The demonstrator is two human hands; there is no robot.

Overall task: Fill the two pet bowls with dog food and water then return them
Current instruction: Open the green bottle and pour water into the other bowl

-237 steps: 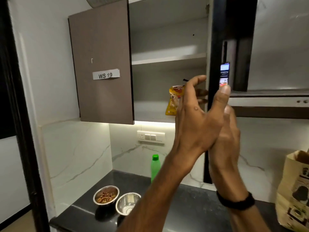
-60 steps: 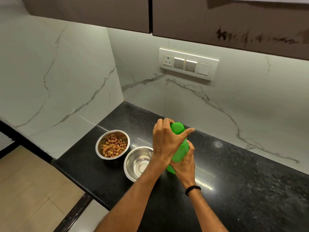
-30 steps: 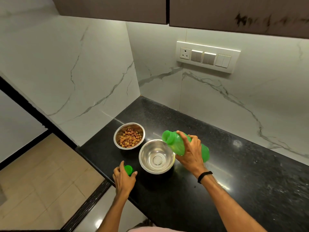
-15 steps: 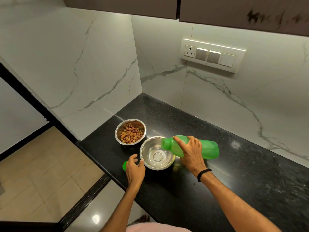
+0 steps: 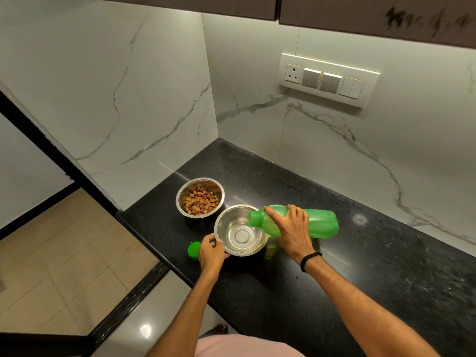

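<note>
Okay, just ditched the cap [image 5: 193, 249] on the worktop [image 5: 360, 279], now pinching the rim of the empty steel bowl [image 5: 226, 228] with left hand [image 5: 211, 255], gripping the green bottle [image 5: 322, 224] tipped over it in right hand [image 5: 292, 231], probably pouring next.

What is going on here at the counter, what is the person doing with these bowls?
A person is filling pet bowls on a black counter. The right hand holds a green bottle tipped on its side, its open mouth over the empty steel bowl. The left hand grips that bowl's near rim. No water shows in it yet. The bottle's cap lies on the counter beside the left hand. The other bowl, just behind, already holds dog food.
</note>
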